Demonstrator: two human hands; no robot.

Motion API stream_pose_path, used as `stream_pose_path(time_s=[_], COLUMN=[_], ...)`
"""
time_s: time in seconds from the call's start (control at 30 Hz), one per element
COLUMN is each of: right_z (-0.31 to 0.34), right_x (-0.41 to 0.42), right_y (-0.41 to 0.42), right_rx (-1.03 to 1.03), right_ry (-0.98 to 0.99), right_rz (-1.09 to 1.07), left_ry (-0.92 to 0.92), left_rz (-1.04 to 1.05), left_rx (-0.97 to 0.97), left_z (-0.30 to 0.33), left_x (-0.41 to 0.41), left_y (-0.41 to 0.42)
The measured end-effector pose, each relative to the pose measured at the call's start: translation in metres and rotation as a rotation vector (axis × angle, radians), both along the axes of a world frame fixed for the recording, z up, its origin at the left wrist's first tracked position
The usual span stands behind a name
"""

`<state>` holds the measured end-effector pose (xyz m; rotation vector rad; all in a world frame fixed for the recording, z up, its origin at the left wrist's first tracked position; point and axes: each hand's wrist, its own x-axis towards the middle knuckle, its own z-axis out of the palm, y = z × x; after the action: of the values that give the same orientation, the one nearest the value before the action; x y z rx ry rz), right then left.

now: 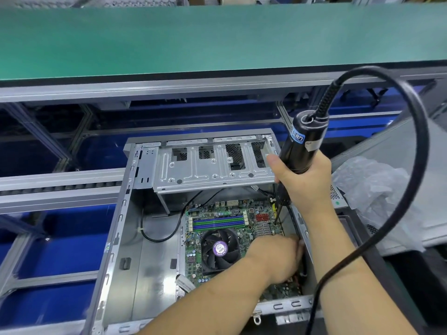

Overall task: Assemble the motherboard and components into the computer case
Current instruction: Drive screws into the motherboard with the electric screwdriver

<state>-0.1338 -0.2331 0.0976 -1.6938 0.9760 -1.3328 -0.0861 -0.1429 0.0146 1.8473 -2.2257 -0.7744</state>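
The board (232, 240) lies in the case (125, 250). The driver (302, 151) is gripped by the right hand (302, 182), bit at a right-edge hole. The left hand (278, 257) rests on the board, its fingers hidden. The driver is best kept upright and the board pinned flat.

The case (135, 250) is bare sheet metal, dull grey, its drive cage (212, 165) at 12 o'clock brighter and stamped. The board (246, 213) looks matt green. The driver (304, 146) is glossy black plastic, its cable (420, 151) smooth rubber. At 3 o'clock lies crinkled clear plastic film (372, 189); the belt (193, 39) looks matt green.
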Motion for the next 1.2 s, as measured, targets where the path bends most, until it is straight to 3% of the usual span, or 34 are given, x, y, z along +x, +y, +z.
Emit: stream_pose_path(time_s=[1.2], right_z=[-0.0022], right_x=[0.0029], right_y=[0.0041], right_rx=[-0.047], right_ry=[0.033], right_rz=[0.019], left_ry=[-0.017], left_rz=[-0.01], left_rx=[0.046], left_z=[0.0072], left_x=[0.0014], left_y=[0.0016])
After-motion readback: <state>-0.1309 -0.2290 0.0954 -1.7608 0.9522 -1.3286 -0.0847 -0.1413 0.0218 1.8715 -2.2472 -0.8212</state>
